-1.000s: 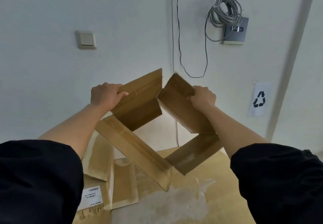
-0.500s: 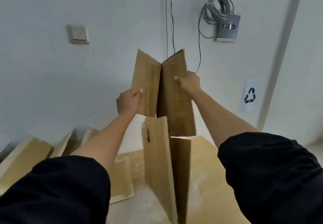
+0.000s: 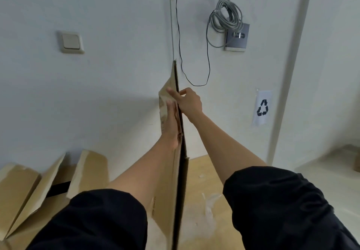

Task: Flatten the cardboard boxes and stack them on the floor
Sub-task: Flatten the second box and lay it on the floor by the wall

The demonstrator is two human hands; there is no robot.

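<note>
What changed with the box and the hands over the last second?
The box went from an open diamond to squeezed flat, edge-on. The left hand let go of its flap and now presses flat on the left face; the right hand holds the right side. The opened boxes at left stayed.

- Pale wooden floor [image 3: 204, 173], worn whitish in the middle, meets the white wall.
- Open brown cardboard boxes [image 3: 39, 187] stand on the floor at its left edge, near the wall.
</note>
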